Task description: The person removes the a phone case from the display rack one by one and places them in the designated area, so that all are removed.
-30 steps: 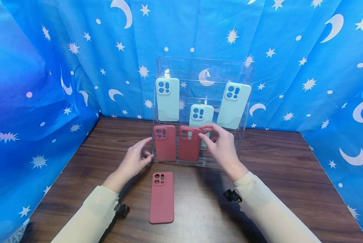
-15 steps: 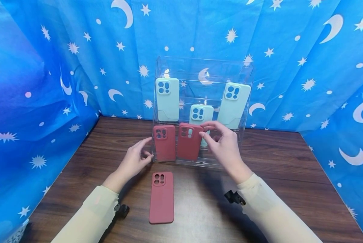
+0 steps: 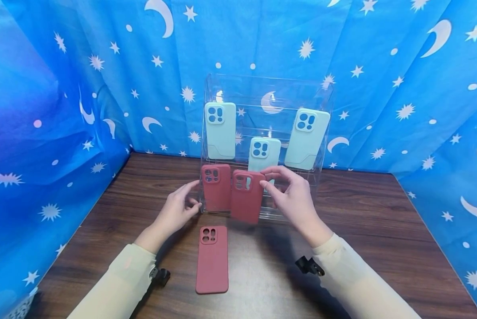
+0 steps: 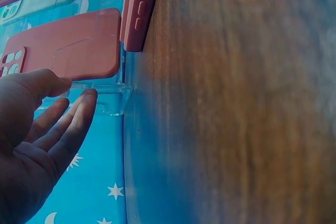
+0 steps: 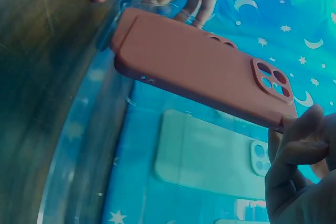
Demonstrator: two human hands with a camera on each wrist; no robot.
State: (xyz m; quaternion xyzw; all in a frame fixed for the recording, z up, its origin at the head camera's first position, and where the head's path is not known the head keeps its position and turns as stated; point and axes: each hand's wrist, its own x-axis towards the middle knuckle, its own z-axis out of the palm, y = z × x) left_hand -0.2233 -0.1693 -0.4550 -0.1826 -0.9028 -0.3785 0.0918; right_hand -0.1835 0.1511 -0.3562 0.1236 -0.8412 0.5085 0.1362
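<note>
Between thumb and fingers, my right hand (image 3: 296,201) pinches the top right corner of a dark red phone case (image 3: 246,199). This case is tilted, its lower end in front of the bottom tier of a clear display stand (image 3: 268,79). In the right wrist view the case (image 5: 184,64) shows its camera cutout close to the fingers. My left hand (image 3: 176,206) touches the stand's lower left side with relaxed fingers. A second red case (image 3: 218,192) leans in the bottom tier beside it. Flat on the table lies a third red case (image 3: 212,266), camera cutout facing away from me.
Higher in the stand are mint green phone cases: one at upper left (image 3: 221,133), one leaning at upper right (image 3: 307,139) and one in the middle (image 3: 271,159), partly hidden by the right hand. A blue star-patterned curtain (image 3: 238,35) hangs behind the wooden table (image 3: 362,248).
The right hand first raised the red case slightly in the bottom tier, then brought it forward and down, so its lower end now overlaps the stand's front lip. The left hand stayed put.
</note>
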